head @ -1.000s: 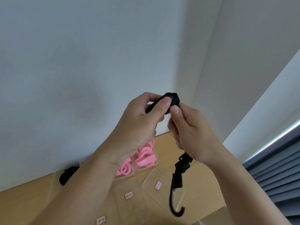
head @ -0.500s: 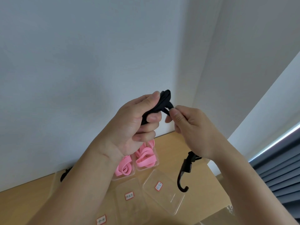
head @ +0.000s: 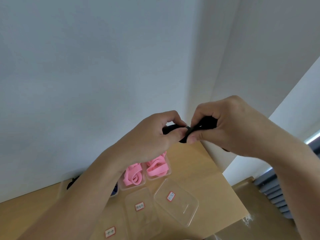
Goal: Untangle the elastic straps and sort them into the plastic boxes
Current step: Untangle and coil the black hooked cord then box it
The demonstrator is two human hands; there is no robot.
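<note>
Both hands are raised in front of the white wall, holding a black elastic strap [head: 187, 131] between them. My left hand [head: 154, 135] pinches one bunched end with thumb and fingers. My right hand [head: 225, 125] grips the other part, fingers curled round it. The strap's hook is hidden behind my right hand. Below on the wooden table [head: 199, 170] stand two clear plastic boxes with pink straps [head: 133, 175] [head: 158, 166]. Another black strap [head: 71, 182] lies in a box at the back left, partly hidden by my left forearm.
Clear lids or boxes with red-edged labels [head: 176, 201] [head: 140, 207] [head: 110, 232] lie nearer on the table. The wall runs along the table's back edge. A white post [head: 218, 156] stands at the right corner, with grey blinds [head: 277, 196] beyond.
Both hands have shifted to the right and come together on the strap. The dangling hook that hung below my right hand is no longer visible.
</note>
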